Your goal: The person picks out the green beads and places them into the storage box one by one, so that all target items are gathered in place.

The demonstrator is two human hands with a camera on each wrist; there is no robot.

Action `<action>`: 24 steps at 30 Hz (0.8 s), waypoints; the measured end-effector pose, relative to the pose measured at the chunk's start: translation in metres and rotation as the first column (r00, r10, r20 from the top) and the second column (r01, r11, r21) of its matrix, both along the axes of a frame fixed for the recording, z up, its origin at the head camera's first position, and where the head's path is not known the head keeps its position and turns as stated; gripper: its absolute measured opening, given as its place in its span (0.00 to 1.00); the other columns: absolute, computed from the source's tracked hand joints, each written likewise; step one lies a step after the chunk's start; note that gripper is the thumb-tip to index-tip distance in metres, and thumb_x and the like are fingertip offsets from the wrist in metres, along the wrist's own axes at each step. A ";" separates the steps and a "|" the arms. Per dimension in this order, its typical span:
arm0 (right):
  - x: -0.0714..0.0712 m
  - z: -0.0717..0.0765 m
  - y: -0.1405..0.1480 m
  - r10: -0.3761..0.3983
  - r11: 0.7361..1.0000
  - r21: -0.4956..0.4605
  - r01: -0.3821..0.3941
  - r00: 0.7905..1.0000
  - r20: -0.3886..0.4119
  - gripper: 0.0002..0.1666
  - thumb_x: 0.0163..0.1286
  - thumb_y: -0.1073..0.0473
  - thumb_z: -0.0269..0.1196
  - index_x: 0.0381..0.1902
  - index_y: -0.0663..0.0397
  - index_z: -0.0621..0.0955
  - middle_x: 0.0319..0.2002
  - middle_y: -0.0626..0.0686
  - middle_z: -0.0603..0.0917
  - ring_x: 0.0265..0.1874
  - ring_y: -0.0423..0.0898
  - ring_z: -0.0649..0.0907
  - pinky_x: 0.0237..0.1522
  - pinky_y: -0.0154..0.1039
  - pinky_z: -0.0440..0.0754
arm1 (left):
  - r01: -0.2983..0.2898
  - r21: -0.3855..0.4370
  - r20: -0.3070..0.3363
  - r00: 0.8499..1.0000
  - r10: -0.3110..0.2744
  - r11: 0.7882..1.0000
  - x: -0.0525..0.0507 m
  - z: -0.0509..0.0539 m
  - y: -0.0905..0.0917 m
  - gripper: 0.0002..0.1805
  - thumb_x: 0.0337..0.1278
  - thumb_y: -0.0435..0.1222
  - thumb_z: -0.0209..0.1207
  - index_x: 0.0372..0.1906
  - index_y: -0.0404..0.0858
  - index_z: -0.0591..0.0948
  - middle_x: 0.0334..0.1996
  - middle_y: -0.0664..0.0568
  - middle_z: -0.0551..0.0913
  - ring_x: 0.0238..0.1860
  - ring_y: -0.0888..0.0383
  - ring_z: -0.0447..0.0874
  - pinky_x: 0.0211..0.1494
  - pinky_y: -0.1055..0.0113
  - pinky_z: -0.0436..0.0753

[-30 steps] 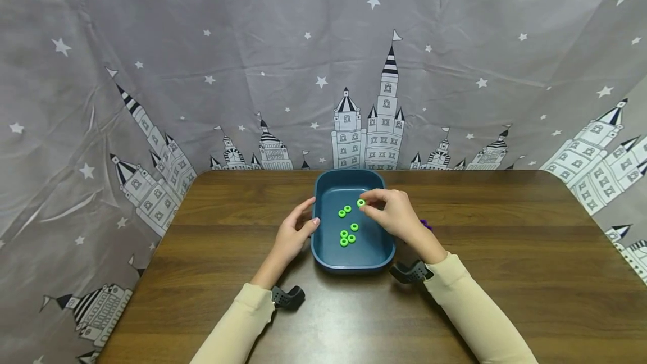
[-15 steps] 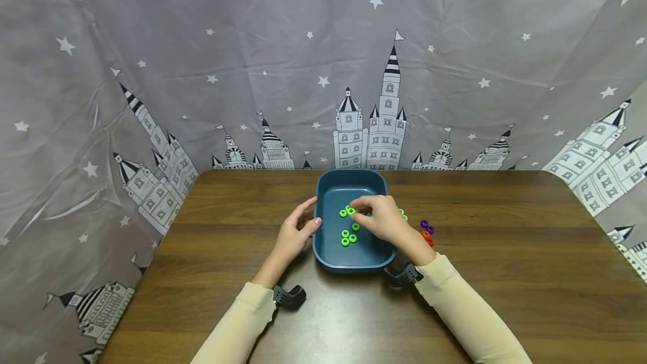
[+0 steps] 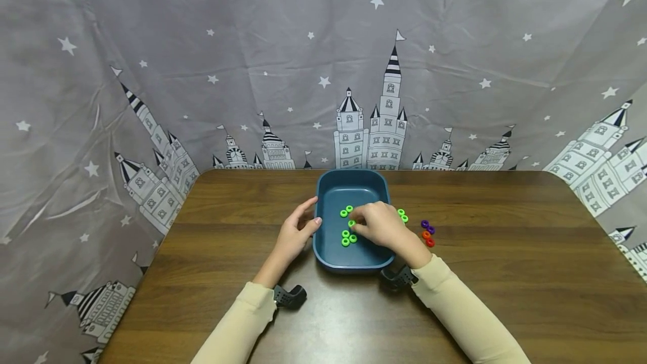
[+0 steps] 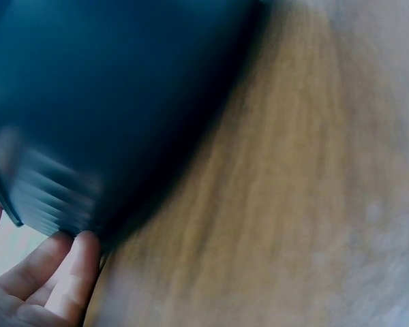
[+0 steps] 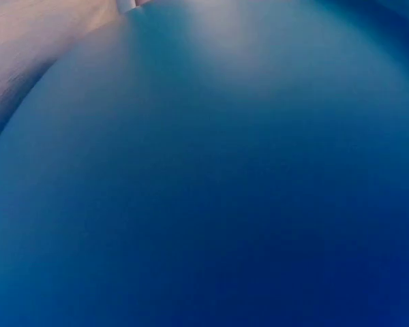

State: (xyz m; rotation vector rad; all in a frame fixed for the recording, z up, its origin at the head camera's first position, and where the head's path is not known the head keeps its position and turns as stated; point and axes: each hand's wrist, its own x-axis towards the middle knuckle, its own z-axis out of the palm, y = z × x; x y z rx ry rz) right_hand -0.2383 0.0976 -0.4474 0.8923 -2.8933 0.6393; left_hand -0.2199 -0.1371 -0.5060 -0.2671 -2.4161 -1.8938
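in the head view, the right hand point(image 3: 381, 226) pinches a green ring point(image 3: 351, 223) inside the blue tray point(image 3: 352, 268), among other green rings; the left hand point(image 3: 293, 233) rests, fingers relaxed, against its left rim. in the left wrist view, fingertips touch the tray's outer wall. the right wrist view is mostly blurred blue.

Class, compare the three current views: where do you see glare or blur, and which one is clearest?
Head: clearest, with pale glare on the wooden table in front of the blue tub; left wrist: blurred table grain, though the left hand is fairly distinct; right wrist: mostly defocused blue, paler toward the top.
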 end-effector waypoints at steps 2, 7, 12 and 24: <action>0.000 0.000 0.000 0.012 1.000 0.025 -0.012 1.000 -0.003 0.11 0.63 0.56 0.71 0.43 0.50 0.91 0.35 0.46 0.92 0.34 0.42 0.88 0.33 0.40 0.82 | 0.000 0.004 0.001 1.000 0.000 1.000 0.000 0.000 0.000 0.28 0.70 0.34 0.60 0.73 0.40 0.72 0.59 0.31 0.81 0.53 0.40 0.85 0.44 0.65 0.87; 0.000 0.000 0.000 0.036 0.996 0.077 -0.034 0.999 -0.024 0.10 0.62 0.56 0.71 0.42 0.48 0.91 0.34 0.44 0.92 0.32 0.41 0.87 0.30 0.38 0.81 | 0.004 0.015 -0.003 1.000 -0.003 1.000 -0.001 -0.002 0.000 0.28 0.70 0.33 0.60 0.73 0.40 0.72 0.58 0.30 0.81 0.50 0.41 0.85 0.44 0.65 0.87; 0.000 0.000 0.000 0.050 0.995 0.091 -0.047 0.998 -0.039 0.08 0.62 0.56 0.71 0.40 0.47 0.91 0.33 0.43 0.91 0.29 0.40 0.85 0.28 0.37 0.79 | 0.006 0.012 -0.005 1.000 -0.006 1.000 0.000 -0.002 0.000 0.29 0.70 0.34 0.60 0.73 0.40 0.71 0.58 0.30 0.81 0.50 0.42 0.85 0.43 0.66 0.86; 0.000 0.000 0.001 0.079 0.991 0.116 -0.072 0.996 -0.053 0.07 0.62 0.55 0.72 0.38 0.46 0.91 0.30 0.42 0.91 0.26 0.38 0.83 0.25 0.35 0.77 | 0.012 0.000 -0.011 1.000 -0.012 1.000 -0.001 0.000 0.000 0.29 0.70 0.34 0.60 0.73 0.41 0.71 0.58 0.31 0.81 0.50 0.42 0.85 0.43 0.68 0.86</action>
